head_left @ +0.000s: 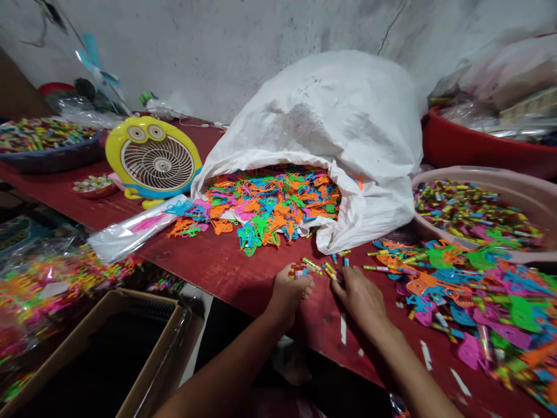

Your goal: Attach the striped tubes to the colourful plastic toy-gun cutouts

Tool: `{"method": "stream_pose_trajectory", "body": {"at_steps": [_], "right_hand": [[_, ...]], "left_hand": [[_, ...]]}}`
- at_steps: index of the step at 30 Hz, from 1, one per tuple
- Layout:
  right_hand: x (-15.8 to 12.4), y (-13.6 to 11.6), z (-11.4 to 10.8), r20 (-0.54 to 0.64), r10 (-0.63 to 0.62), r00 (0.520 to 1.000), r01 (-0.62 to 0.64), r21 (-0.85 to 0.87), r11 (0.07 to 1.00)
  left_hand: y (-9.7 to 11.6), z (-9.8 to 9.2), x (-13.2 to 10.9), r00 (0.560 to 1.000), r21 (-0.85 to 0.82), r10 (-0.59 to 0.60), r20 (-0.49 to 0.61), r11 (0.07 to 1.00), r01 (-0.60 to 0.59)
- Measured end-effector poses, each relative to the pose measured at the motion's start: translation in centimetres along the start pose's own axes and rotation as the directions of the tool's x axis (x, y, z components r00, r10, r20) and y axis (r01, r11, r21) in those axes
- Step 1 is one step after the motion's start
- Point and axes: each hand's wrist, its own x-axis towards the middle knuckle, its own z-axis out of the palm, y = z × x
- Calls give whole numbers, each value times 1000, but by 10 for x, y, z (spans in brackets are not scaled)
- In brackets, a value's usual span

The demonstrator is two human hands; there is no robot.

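Note:
My left hand (290, 293) is closed around a bunch of small printed tubes (298, 270), their red, white and yellow ends sticking out above the fist. To its right, my right hand (359, 295) reaches down to the red tabletop, thumb and fingers curled about a few yellow and blue tubes (329, 270); its fingertips are partly hidden. Another tube (311, 265) lies between the two hands. Just beyond them, a large white sack (331, 116) lies with its mouth towards me, spilling bright plastic pieces (278, 203) in orange, green, blue and pink.
Right of my hands spreads a heap of plastic pieces with tubes (470, 290). Behind it stands a pink basin (478, 174) of tubes. A yellow fan (159, 157) and clear plastic bags (130, 229) are on the left. An open carton (174, 325) stands below the table edge.

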Motion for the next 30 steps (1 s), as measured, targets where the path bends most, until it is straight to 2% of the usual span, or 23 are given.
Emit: {"method": "stream_pose_trajectory", "body": {"at_steps": [3, 5, 6, 8, 9, 10, 11, 13, 14, 16, 17, 18, 20, 21, 23, 25, 27, 30], "right_hand": [[-10, 16, -7, 6, -51, 999, 50, 100, 994], [-15, 20, -13, 27, -123, 992, 111, 276, 955], [-16, 20, -17, 50, -166, 985, 135, 383, 914], [-16, 17, -23, 130, -232, 964, 113, 591, 799], [-14, 14, -24, 203, -249, 947, 41, 692, 721], [-12, 10, -25, 289, -261, 921, -63, 772, 632], [-10, 7, -24, 375, -276, 885, -179, 821, 543], [-4, 0, -22, 500, -315, 807, -362, 840, 405], [-1, -2, -22, 527, -331, 782, -408, 836, 368], [6, -7, -21, 520, -350, 779, -407, 844, 349], [9, -9, -21, 497, -355, 792, -374, 855, 360], [13, -10, -22, 447, -344, 826, -295, 862, 412], [21, -13, -23, 280, -290, 915, -57, 802, 595], [24, -14, -22, 184, -263, 947, 50, 726, 686], [28, -19, -17, 55, -229, 972, 155, 583, 797], [31, -25, -9, 23, -209, 978, 164, 539, 826], [31, -31, 0, -4, -188, 982, 164, 509, 845], [29, -36, 11, -53, -157, 986, 163, 503, 849]], "left_hand": [[-4, 0, -5, 993, 126, 114, 42, 985, -118], [-5, 1, -10, 962, 202, 235, 138, 944, -260], [-6, 0, -12, 922, 253, 309, 233, 896, -365], [-8, -1, -15, 802, 347, 392, 451, 751, -562], [-9, -3, -15, 748, 393, 391, 535, 669, -631], [-11, -4, -14, 725, 446, 368, 583, 601, -663], [-13, -6, -13, 735, 505, 334, 590, 558, -659], [-16, -9, -10, 783, 617, 282, 555, 491, -615], [-16, -10, -8, 802, 657, 275, 529, 466, -593], [-15, -13, -5, 834, 694, 299, 464, 462, -552], [-13, -14, -4, 849, 693, 328, 414, 491, -528], [-11, -16, -4, 866, 679, 363, 344, 541, -497], [-6, -20, -3, 898, 605, 407, 165, 677, -418], [-3, -21, -3, 915, 541, 397, 73, 755, -371], [3, -24, -3, 955, 359, 289, -64, 900, -249], [8, -25, -2, 987, 149, 123, -98, 983, -108], [12, -24, -1, 997, -9, 12, -82, 1000, -12], [14, -22, 1, 998, -83, -8, -64, 997, 3]]}}
